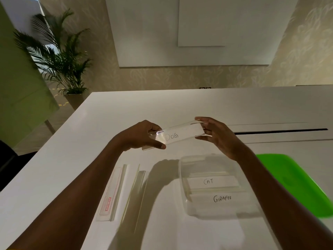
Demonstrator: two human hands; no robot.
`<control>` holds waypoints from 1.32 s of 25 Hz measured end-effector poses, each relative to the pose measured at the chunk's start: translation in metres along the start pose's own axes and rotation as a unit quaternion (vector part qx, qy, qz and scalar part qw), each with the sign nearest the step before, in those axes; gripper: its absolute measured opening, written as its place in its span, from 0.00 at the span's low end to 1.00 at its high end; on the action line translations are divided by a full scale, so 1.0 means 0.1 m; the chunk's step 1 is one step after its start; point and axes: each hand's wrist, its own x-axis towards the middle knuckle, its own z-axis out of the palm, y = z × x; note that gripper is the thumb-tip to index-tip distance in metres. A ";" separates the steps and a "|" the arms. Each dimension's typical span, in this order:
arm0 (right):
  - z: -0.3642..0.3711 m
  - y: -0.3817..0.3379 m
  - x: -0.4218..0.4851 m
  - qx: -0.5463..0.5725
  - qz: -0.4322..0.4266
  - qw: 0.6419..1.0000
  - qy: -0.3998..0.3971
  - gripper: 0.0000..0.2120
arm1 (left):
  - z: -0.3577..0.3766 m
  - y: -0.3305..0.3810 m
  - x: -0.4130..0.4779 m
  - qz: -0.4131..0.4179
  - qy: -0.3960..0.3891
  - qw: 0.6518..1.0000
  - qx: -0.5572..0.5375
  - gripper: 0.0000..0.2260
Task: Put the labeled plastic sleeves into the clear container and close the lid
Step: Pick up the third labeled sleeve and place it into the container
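Forearms filling near frame, both reaching forward over tabletop [180,105]. Container [182,170] sitting open below right wrist, already holding CAT sleeve [212,182] and GIRAFEE sleeve [223,199], lying flat, long axes running left-right. Left hand [142,136] and right hand [212,134] pinching opposite ends of DOG sleeve [180,135], hovering beyond container, long axis left-right, right end tilting up. Spare strips [124,188] lying left, lengthwise away from camera. Green lid [295,183] waiting right, not on yet.
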 end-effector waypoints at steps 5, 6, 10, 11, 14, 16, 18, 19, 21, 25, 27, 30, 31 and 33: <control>-0.17 -0.22 -0.33 -0.374 -0.014 0.927 0.009 0.29 | 0.23 0.34 0.04 0.035 0.016 0.993 0.109 0.22; -0.22 -0.24 -0.39 -0.404 -0.020 0.915 0.011 0.29 | 0.28 0.40 0.05 0.043 0.016 0.991 0.122 0.21; -0.41 -0.29 -0.64 -0.466 -0.002 0.885 -0.001 0.32 | 0.55 0.64 0.07 0.079 -0.003 0.986 0.148 0.22; -0.44 -0.28 -0.69 -0.470 0.006 0.883 0.001 0.32 | 0.61 0.68 0.07 0.084 -0.007 0.985 0.153 0.22; -0.53 -0.25 -0.83 -0.472 0.021 0.881 0.015 0.33 | 0.77 0.81 0.08 0.093 -0.015 0.983 0.161 0.22; -0.59 -0.20 -0.91 -0.459 0.026 0.888 0.020 0.31 | 0.85 0.88 0.09 0.086 -0.017 0.983 0.160 0.23; -0.64 -0.15 -0.97 -0.461 0.035 0.887 0.014 0.30 | 0.95 0.94 0.09 0.080 -0.013 0.981 0.175 0.23; -0.66 -0.11 -0.99 -0.469 0.043 0.882 0.011 0.30 | 1.00 0.96 0.09 0.077 -0.010 0.980 0.184 0.23; -0.70 -0.03 -1.01 -0.487 0.058 0.872 0.006 0.28 | 1.11 0.99 0.08 0.066 -0.006 0.978 0.200 0.24; -0.70 0.12 -1.02 -0.546 0.066 0.835 -0.025 0.26 | 1.34 0.97 0.10 0.036 -0.013 0.970 0.242 0.25; -0.69 0.18 -1.00 -0.606 0.067 0.792 -0.029 0.27 | 1.42 0.95 0.12 0.025 -0.018 0.967 0.255 0.25; -0.63 0.25 -0.94 -0.691 0.058 0.719 -0.048 0.29 | 1.52 0.90 0.16 0.002 -0.024 0.965 0.262 0.26; -0.61 0.27 -0.92 -0.709 0.053 0.701 -0.056 0.29 | 1.55 0.89 0.17 -0.005 -0.027 0.964 0.263 0.27; -0.58 0.31 -0.89 -0.729 0.041 0.680 -0.067 0.28 | 1.63 0.87 0.19 -0.015 -0.028 0.961 0.276 0.28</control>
